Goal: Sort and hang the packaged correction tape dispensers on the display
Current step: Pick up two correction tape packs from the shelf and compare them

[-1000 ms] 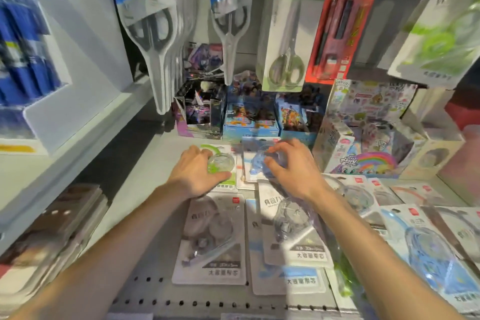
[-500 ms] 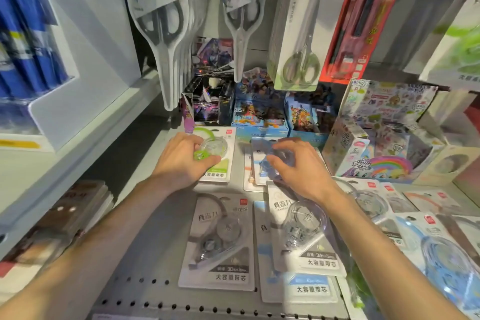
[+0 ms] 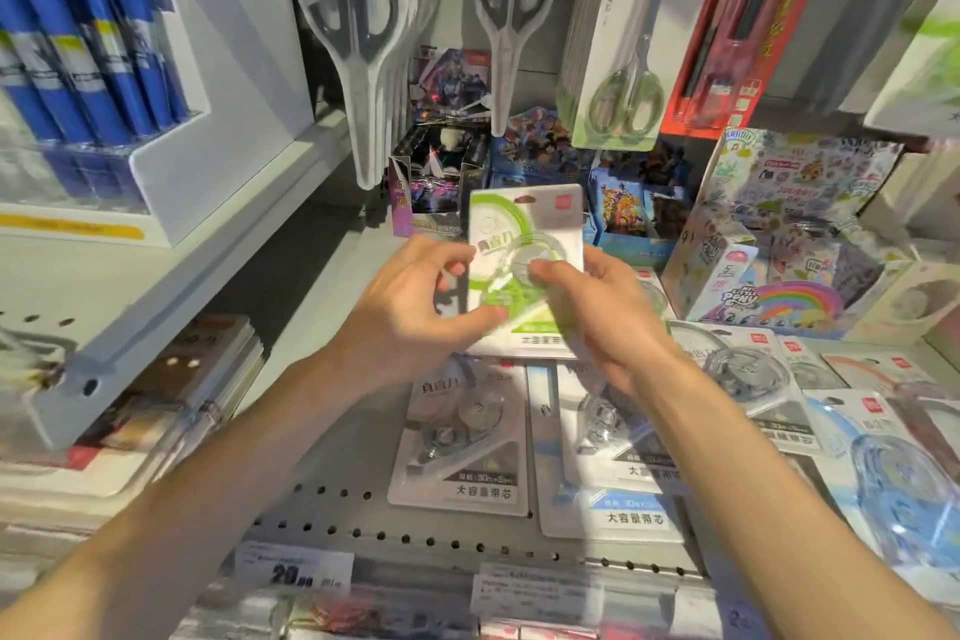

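- Presently held: green-and-white carded correction tape blister pack (image 3: 524, 270), pinched between left hand (image 3: 410, 322) and right hand (image 3: 602, 322).
- Handling judged: light, stiff card, slick brittle blister; best gripped by the card edges.

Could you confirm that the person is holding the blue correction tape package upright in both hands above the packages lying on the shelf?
Not quite: the head view shows the held correction tape package is green, not blue. Otherwise right: the left hand and right hand hold it upright above the packages lying on the shelf.

Green pack (image 3: 524, 244) lower edge behind fingers
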Action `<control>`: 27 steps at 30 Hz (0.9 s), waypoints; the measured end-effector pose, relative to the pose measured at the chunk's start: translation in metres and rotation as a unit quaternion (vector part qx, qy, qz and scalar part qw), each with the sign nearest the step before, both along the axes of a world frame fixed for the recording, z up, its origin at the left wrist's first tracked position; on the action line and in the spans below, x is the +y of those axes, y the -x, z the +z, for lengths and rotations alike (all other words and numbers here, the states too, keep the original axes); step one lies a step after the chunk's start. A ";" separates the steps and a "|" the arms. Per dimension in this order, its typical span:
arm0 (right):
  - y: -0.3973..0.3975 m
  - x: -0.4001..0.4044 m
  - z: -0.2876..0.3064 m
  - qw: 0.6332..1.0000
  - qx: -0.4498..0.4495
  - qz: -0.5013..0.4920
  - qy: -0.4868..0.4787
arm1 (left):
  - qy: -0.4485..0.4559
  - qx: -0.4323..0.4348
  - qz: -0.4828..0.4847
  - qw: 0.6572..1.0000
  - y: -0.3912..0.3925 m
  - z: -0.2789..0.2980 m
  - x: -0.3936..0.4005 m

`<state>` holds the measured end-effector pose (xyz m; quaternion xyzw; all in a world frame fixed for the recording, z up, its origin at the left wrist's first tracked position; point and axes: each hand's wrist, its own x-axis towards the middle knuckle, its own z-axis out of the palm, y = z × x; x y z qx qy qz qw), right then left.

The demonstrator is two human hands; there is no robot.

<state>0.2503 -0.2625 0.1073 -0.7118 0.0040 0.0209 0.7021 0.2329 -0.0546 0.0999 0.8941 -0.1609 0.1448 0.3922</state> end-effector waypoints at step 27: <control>0.032 -0.022 -0.008 0.999 0.035 -0.003 -0.029 | -0.082 0.021 0.025 0.996 0.020 0.010 0.013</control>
